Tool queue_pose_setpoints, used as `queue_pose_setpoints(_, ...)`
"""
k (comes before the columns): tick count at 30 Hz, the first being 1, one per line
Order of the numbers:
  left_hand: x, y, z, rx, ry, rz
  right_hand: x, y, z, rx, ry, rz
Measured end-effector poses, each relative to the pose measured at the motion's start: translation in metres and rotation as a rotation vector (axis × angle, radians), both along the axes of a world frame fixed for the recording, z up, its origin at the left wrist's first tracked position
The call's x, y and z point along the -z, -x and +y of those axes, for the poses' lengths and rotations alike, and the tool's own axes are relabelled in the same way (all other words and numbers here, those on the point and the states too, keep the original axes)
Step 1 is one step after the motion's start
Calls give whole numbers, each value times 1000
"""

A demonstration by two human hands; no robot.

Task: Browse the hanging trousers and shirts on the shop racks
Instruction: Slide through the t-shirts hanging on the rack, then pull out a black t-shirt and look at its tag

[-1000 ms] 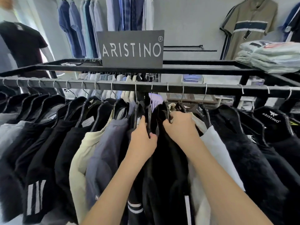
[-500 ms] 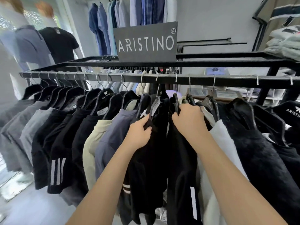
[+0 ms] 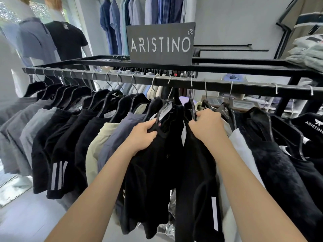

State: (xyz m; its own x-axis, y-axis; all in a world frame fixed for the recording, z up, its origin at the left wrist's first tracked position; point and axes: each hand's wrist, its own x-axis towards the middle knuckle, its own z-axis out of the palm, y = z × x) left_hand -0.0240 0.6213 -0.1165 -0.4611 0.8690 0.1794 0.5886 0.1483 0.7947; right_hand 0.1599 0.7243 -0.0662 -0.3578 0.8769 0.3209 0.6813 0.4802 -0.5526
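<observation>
Forearms reach in from below. The left hand [image 3: 142, 135] grips the shoulder of a black hanger [image 3: 158, 117] carrying a black garment [image 3: 153, 172]; the right hand [image 3: 208, 126] curls round the next hanger [image 3: 192, 109], which holds a black garment with a pale stripe [image 3: 197, 180]. Both hang mid-rail [image 3: 218, 86] among grey, beige and white pieces. Behind stands an ARISTINO sign [image 3: 160, 43], then hanging shirts [image 3: 139, 11] on the wall.
</observation>
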Motion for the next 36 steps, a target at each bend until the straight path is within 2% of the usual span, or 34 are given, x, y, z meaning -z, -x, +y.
queue_pose_setpoints(5,-4,-2,5,4,-40,-7,-1,4,-1,6,22,5)
queue_pose_setpoints(9,-28,-2,25,51,-52,1,2,5,-4,69,8,97)
queue_pose_setpoints(14,-36,-13,57,0,31,61,9,11,-18,188,-228,116)
queue_pose_setpoints(18,0,-38,54,-69,29,49,20,16,-23,107,-427,50)
queue_pose_setpoints(23,37,-49,12,-144,-61,4,27,10,-20,46,-448,11)
queue_pose_setpoints(27,56,-33,-48,-137,-79,-53,26,3,-16,49,-373,-49)
queue_pose_setpoints(33,42,-21,-152,-86,-41,-59,23,7,-33,13,-334,-6)
queue_pose_setpoints(36,32,-21,-184,-174,-11,2,31,29,-56,-99,-305,45)
